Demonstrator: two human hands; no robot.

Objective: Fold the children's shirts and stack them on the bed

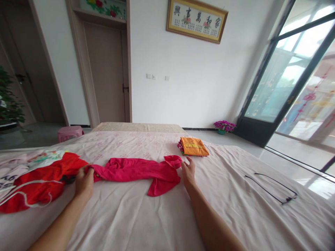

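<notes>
A crumpled deep-pink garment [136, 170] lies stretched sideways across the bed, its right part twisted with a flap hanging toward me. My left hand [85, 181] is closed on its left end, the fingertips partly hidden. At the opposite end, my right hand [188, 171] pinches the edge of the pink cloth between thumb and fingers. Beside my left hand are red clothes [44, 183] with white drawstrings, lying in a loose pile. Just beyond my right hand sits a folded orange garment [195, 146] with yellow lettering, on top of some patterned cloth.
A pale patterned sheet [136, 219] covers the bed. Black-framed glasses [286, 198] lie at the right. More light-coloured clothes [15, 167] are heaped at far left. Beyond the bed stand a pink stool [70, 132], purple flowers [224, 126] and a glass door [272, 76].
</notes>
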